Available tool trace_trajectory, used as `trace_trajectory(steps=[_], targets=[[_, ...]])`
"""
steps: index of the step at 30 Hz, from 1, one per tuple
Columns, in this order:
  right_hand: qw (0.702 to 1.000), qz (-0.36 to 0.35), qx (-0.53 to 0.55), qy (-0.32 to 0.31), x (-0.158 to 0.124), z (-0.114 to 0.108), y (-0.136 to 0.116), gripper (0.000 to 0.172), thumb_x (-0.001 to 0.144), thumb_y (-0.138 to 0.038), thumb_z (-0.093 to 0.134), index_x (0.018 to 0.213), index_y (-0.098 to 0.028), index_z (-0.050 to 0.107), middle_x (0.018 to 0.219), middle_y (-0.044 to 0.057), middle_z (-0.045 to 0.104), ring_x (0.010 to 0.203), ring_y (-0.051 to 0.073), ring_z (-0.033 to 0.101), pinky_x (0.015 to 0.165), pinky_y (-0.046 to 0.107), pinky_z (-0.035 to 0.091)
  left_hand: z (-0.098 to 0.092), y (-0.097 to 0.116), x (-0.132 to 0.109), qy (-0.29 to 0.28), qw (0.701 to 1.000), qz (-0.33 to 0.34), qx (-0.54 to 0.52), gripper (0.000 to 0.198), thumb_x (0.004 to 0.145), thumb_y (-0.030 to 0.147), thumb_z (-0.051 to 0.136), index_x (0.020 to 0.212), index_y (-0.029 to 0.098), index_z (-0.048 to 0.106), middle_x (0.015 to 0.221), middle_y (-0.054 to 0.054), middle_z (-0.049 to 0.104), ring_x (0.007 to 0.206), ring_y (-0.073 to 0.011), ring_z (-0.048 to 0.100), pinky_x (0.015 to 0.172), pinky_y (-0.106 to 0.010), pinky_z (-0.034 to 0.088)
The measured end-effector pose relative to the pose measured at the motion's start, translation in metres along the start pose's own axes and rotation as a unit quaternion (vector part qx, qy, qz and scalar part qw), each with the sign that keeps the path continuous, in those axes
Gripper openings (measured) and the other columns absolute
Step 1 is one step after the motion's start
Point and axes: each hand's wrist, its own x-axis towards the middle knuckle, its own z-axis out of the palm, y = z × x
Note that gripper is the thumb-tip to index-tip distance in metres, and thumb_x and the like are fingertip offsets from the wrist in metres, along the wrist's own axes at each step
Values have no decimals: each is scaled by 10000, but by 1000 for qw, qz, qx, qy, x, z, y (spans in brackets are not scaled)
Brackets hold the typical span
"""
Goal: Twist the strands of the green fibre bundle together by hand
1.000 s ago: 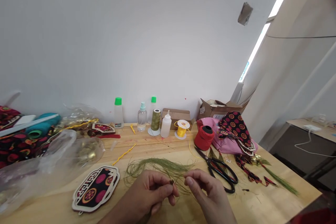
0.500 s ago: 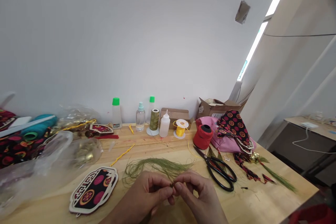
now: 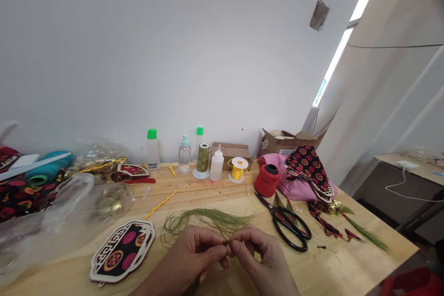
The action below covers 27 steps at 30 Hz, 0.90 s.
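My left hand (image 3: pixel 199 252) and my right hand (image 3: pixel 256 252) meet at the front of the table, thumbs and forefingers pinched together. Between their fingertips is a small dark knot-like bit (image 3: pixel 225 242) of a bundle of green thread, mostly covered by the fingers. Loose green strands (image 3: pixel 204 216) fan out on the table just behind the hands, and a darker tuft shows under my left palm. To the left lies a patterned ornament (image 3: pixel 123 252) with a pale cut-out frame and a yellow cord (image 3: pixel 161 204). Black-handled scissors (image 3: pixel 286 222) rest to the right.
Along the wall stand a green-capped bottle (image 3: pixel 152 150), a spray bottle (image 3: pixel 185 155), an olive thread spool (image 3: pixel 203 157), a white squeeze bottle (image 3: pixel 217 165), a yellow cord spool (image 3: pixel 237 169) and a red thread cone (image 3: pixel 267 180). Plastic bags (image 3: pixel 65 226) cover the left side; patterned fabric (image 3: pixel 307 169) lies right.
Both hands keep the same pinch, with only a very slight shift of the fingers. The whole view has drifted slightly; the things on the table stay in place.
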Motion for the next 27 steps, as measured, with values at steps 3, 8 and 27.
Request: trace_trajectory(steps=[3, 8, 27], targets=[[1000, 7, 4, 0, 0, 0, 0, 155, 694, -225, 541, 589, -150, 627, 527, -10, 557, 458, 89, 390, 444, 190, 325, 0, 1, 0, -1, 1000, 4, -2, 225, 670, 342, 577, 598, 149, 668, 537, -14, 593, 326, -38, 339, 338, -185, 236], [999, 31, 10, -24, 2, -2, -3, 129, 685, -226, 550, 648, -141, 640, 551, -4, 558, 479, 97, 408, 462, 194, 339, 0, -1, 0, -2, 1000, 13, 4, 244, 681, 347, 565, 574, 149, 659, 503, 6, 553, 323, -35, 335, 339, -181, 240], [998, 51, 22, -29, 2, 1, -6, 178, 733, -227, 507, 581, -140, 540, 550, 4, 535, 527, 126, 473, 511, 225, 371, 1, -2, 0, -9, 1000, 10, 14, 234, 677, 339, 566, 598, 139, 660, 574, -8, 585, 348, -35, 361, 352, -176, 262]])
